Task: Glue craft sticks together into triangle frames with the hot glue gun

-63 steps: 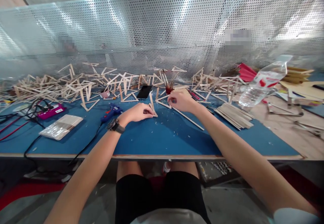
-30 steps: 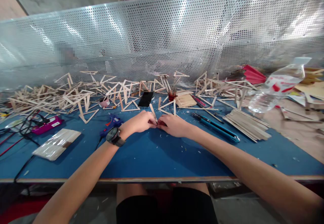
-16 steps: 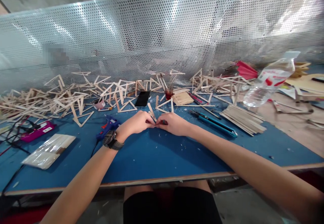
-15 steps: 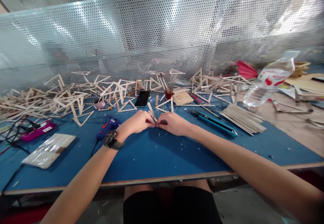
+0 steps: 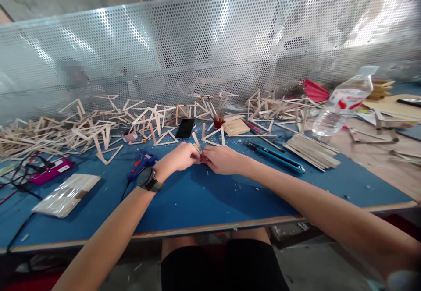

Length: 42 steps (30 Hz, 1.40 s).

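Note:
Near the middle of the blue table (image 5: 197, 207), my left hand (image 5: 186, 156) and my right hand (image 5: 219, 158) meet fingertip to fingertip. Both hands are closed in a pinch around a small wooden stick piece (image 5: 196, 141), whose upper end rises between them. Its lower part is hidden by my fingers. Just behind the hands stands a joined stick frame (image 5: 213, 142). A blue glue gun (image 5: 142, 165) lies left of my left wrist, and a teal cutter (image 5: 279, 158) rests beyond my right forearm.
Piled stick frames (image 5: 72, 129) line the back, before a perforated metal screen (image 5: 197, 50). A phone (image 5: 185, 128) lies behind the hands. At left are a wrapped stick pack (image 5: 67, 194) and a magenta power strip (image 5: 51, 171); at right, loose sticks (image 5: 311, 150) and a bottle (image 5: 344, 102).
My right hand's fingers have closed in nearer to my left fingertips, covering more of the pinched spot. The view has shifted slightly.

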{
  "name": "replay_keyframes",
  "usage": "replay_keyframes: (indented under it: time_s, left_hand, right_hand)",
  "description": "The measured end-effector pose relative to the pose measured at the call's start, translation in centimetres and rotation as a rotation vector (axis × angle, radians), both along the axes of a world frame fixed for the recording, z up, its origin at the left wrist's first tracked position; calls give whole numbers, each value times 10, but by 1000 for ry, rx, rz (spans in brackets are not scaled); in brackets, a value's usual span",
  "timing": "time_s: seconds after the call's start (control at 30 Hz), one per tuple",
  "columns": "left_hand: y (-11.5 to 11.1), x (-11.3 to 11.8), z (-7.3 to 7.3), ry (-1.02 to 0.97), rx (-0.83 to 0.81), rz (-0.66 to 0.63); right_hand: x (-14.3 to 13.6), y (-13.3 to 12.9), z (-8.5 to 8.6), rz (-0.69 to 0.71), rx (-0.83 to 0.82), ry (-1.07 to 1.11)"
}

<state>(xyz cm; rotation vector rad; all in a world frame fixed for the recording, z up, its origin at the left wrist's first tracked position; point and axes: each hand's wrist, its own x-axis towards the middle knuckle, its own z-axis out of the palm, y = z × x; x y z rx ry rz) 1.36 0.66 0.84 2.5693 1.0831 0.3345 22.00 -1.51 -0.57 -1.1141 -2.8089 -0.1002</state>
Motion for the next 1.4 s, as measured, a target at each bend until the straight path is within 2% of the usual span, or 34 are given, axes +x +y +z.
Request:
replay_keyframes:
  time_s: [0.33, 0.47, 0.57, 0.73, 0.8, 0.93, 1.13, 1.4]
  left_hand:
    - [-1, 0, 3, -3, -43, 15]
    - [-3, 1, 5, -15, -55, 20]
    - [-3, 1, 6, -18, -88, 44]
    - [-3, -2, 1, -57, -94, 23]
    - [-3, -2, -2, -84, -82, 27]
    - [-2, 1, -9, -129, -63, 36]
    - [-2, 7, -16, -120, 42, 20]
    - [-3, 12, -17, -92, 146, -3]
  right_hand:
    - [9, 7, 3, 14, -155, 2]
    - [15, 6, 5, 38, -147, 40]
    - [25, 9, 6, 53, -109, 175]
    - [32, 19, -2, 132, -142, 281]
    - [29, 18, -6, 123, -118, 284]
    - [21, 11, -9, 24, -15, 216]
    - [13, 4, -11, -41, 114, 22]
    - [13, 2, -6, -17, 163, -156]
